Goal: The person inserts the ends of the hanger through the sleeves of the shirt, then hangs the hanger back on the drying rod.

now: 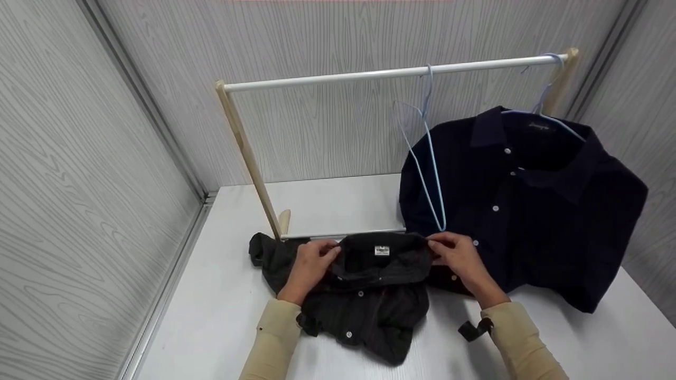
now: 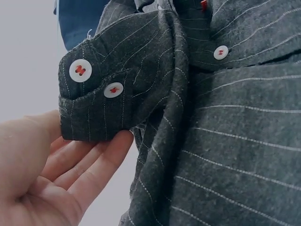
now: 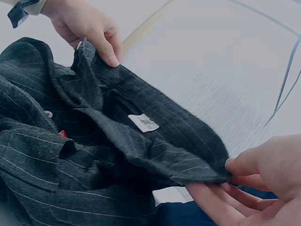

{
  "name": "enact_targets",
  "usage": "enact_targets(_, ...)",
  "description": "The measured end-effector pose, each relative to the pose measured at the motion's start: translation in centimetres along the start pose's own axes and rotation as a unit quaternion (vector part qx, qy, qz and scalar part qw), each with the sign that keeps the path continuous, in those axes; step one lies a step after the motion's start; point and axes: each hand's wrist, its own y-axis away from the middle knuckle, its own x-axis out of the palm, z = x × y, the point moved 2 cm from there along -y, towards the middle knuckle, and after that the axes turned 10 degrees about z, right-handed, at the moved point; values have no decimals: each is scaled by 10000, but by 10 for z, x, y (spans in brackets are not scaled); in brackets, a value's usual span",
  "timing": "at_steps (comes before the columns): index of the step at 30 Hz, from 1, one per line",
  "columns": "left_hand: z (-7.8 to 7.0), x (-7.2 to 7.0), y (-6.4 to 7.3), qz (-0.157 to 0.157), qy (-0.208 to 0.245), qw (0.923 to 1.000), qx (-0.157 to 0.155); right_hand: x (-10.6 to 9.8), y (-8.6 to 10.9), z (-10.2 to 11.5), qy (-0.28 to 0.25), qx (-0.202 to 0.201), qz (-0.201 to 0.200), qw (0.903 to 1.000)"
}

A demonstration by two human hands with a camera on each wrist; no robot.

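A dark grey pinstriped shirt (image 1: 364, 309) with white buttons lies bunched on the table, its collar raised and spread between both hands. My left hand (image 1: 311, 261) pinches the collar's left side. In the left wrist view, that hand (image 2: 70, 176) has its fingertips at a corner of cloth bearing two white buttons sewn with red thread. On the collar's right side, my right hand (image 1: 462, 258) pinches the edge between thumb and fingers, seen close up in the right wrist view. A white label (image 3: 144, 123) shows inside the collar.
Behind the shirt stands a rack with a white rail (image 1: 327, 78) and wooden posts (image 1: 248, 158). A bare blue hanger (image 1: 434, 158) hangs from it, its lower end near my right hand. At right, a navy shirt (image 1: 549, 232) hangs on another hanger (image 1: 562, 125). The white table (image 1: 195, 316) lies beneath.
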Motion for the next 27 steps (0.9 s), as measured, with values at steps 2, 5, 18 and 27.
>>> enact_targets(2, 1, 0, 1, 9, -22, 10000, -1, -1, 0, 4, -23, -107, 54, 9999)
enact_targets(5, 2, 1, 1, 55, -70, 10000, 15, -4, 0, 9, -78, -200, 48, 9998)
enact_targets(18, 3, 2, 0, 139, -202, 9997, 76, -37, 10, 62, -823, -1063, -936, 9865)
enact_targets(27, 4, 5, 2, 160, -125, 9998, 92, -42, 17, 109, 280, -1826, -1434, 9723)
